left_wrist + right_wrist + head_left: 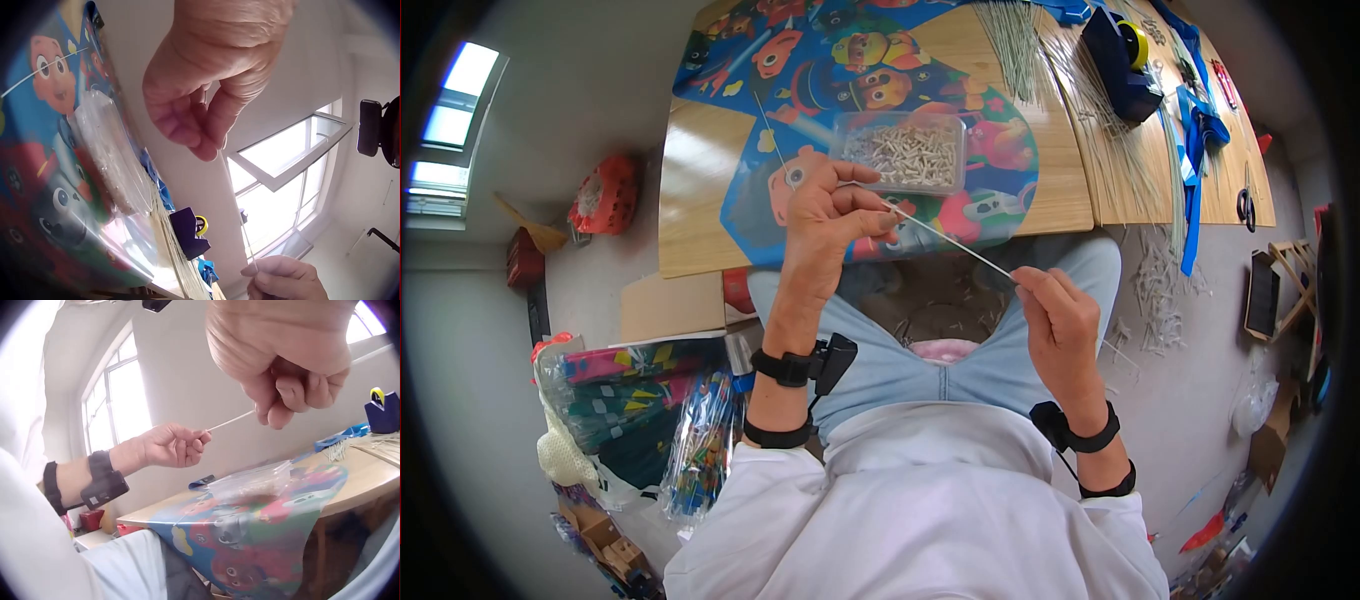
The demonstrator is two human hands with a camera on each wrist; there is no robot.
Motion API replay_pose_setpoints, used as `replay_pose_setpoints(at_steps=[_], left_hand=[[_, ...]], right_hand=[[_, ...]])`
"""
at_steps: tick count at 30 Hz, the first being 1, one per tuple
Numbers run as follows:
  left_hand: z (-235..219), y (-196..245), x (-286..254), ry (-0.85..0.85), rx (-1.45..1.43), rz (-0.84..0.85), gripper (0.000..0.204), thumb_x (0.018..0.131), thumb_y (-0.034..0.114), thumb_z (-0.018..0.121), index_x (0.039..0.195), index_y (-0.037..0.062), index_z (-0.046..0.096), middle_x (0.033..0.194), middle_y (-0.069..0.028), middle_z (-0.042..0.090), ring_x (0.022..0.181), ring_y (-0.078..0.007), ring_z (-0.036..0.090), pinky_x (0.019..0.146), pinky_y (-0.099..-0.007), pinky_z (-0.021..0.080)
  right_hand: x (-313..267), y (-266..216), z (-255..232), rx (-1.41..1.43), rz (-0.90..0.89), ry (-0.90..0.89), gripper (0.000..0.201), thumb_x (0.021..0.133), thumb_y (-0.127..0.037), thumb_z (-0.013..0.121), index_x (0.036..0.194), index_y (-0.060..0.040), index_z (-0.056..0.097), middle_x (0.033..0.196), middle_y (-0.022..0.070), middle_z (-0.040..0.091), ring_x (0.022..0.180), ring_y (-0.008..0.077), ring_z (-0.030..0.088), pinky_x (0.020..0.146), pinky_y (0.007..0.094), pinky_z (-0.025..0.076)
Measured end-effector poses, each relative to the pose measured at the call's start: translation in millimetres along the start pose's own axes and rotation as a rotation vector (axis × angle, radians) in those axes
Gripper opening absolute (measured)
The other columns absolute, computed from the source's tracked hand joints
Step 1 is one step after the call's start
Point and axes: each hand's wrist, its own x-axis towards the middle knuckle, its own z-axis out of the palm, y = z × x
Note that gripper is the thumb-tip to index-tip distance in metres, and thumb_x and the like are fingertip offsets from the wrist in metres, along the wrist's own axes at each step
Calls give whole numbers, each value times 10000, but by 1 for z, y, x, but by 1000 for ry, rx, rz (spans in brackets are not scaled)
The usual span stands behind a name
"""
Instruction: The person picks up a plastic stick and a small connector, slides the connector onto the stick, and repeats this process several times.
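A thin white stick (955,243) stretches between the two hands above the lap. My left hand (825,215) pinches its upper end between thumb and fingers; this hand (212,75) fills the top of the left wrist view. At the lower end, my right hand (1062,325) pinches the stick with thumb and index finger, the other fingers curled. The right wrist view shows the stick (231,420) between the right hand (287,362) and the left hand (172,447). Another thin stick (768,125) slants beyond the left hand. A clear box (962,150) of small white pieces lies behind the hands.
A cartoon-printed sheet (750,215) covers part of the wooden table (1050,170). Bundles of thin sticks (1012,45), a dark blue tape dispenser (1122,75), blue ribbon (1190,210) and scissors (1246,205) are at the right. Bagged goods (700,440) stand at the lower left.
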Motion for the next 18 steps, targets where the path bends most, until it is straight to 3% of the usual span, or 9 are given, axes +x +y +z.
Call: replay_pose_setpoints(at_steps=[2, 5, 11, 14, 18], left_hand=[[4, -2, -1, 13, -43, -11, 395, 779, -72, 714, 1139, -29, 558, 838, -123, 716, 733, -209, 703, 674, -294, 579], [3, -6, -1, 27, -103, -39, 414, 778, -71, 701, 1162, -28, 552, 839, -120, 718, 715, -205, 695, 678, -296, 575], [-11, -3, -1, 24, -50, -19, 412, 778, -71, 691, 1165, -25, 556, 847, -114, 720, 734, -205, 697, 681, -307, 577], [-11, -9, 0, 4, -55, -22, 403, 778, -73, 692, 1156, -26, 560, 853, -112, 721, 758, -202, 701, 678, -309, 581], [-11, -11, -1, 29, -124, -57, 391, 791, -84, 707, 1142, -52, 541, 835, -131, 723, 696, -197, 703, 646, -277, 570]], right_hand=[[2, 1, 8, 93, -2, 31, 135, 850, 100, 602, 941, 6, 633, 745, 129, 612, 585, 248, 585, 540, 313, 452], [6, -2, 13, 115, 159, 2, 87, 866, 76, 597, 906, 0, 610, 709, 124, 604, 575, 227, 590, 540, 306, 454], [10, -1, 5, 359, 367, -220, 32, 912, 11, 577, 882, -1, 582, 615, 103, 551, 552, 160, 576, 544, 284, 454], [11, -2, 8, 337, 352, -189, 28, 910, 22, 579, 889, 3, 583, 602, 98, 532, 550, 149, 568, 539, 292, 452], [10, -1, 12, 201, 211, -112, 61, 880, 57, 584, 896, 0, 598, 655, 116, 572, 559, 214, 585, 538, 304, 448]])
